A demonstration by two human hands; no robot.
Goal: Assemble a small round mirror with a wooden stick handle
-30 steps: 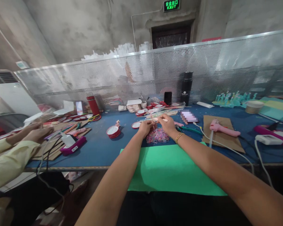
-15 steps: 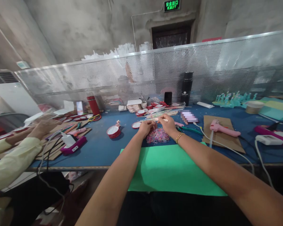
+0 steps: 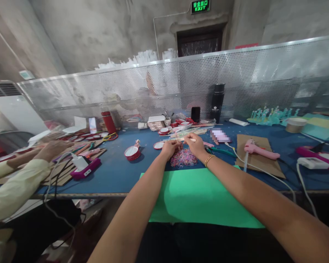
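The left hand (image 3: pixel 171 148) curled its fingers inward, their contents too hidden to tell. Just beside it, colourful bands (image 3: pixel 184 158) lay loosely heaped, so plenty seemed left; how much was done could not be judged. At the heap's right, the right hand (image 3: pixel 195 144) gripped a pale stick (image 3: pixel 192 140). Farther right, a pink glue gun (image 3: pixel 261 150) rested unheld on cardboard (image 3: pixel 263 164).

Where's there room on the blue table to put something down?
There's bare blue table between the purple power strip and the green sheet. Around the left hand and right hand it's crowded with colourful bands and sticks.
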